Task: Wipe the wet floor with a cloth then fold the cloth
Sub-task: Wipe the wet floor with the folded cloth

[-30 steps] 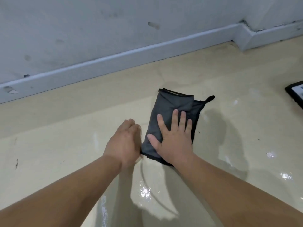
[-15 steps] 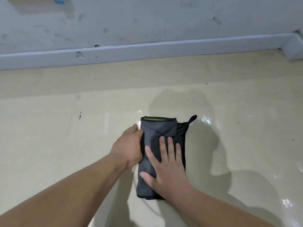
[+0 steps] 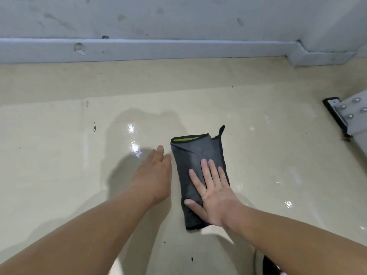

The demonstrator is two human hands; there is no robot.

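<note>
A dark grey cloth (image 3: 190,155) lies folded into a narrow rectangle on the glossy beige floor (image 3: 59,155). A green inner edge shows at its far end, and a small loop sticks out at its far right corner. My right hand (image 3: 212,193) presses flat on the near half of the cloth with fingers spread. My left hand (image 3: 154,175) is beside the cloth's left edge, fingers straight, holding nothing. Wet, shiny patches lie on the floor left of the cloth.
A grey wall with a pale skirting board (image 3: 178,49) runs across the back. A metal bracket with rivets on a dark base (image 3: 345,114) stands at the right edge. A dark object (image 3: 270,264) shows at the bottom right.
My left hand has let go of the cloth's left edge and opened beside it. My right hand still presses on the cloth. The view has shifted, bringing the metal bracket in at the right.
</note>
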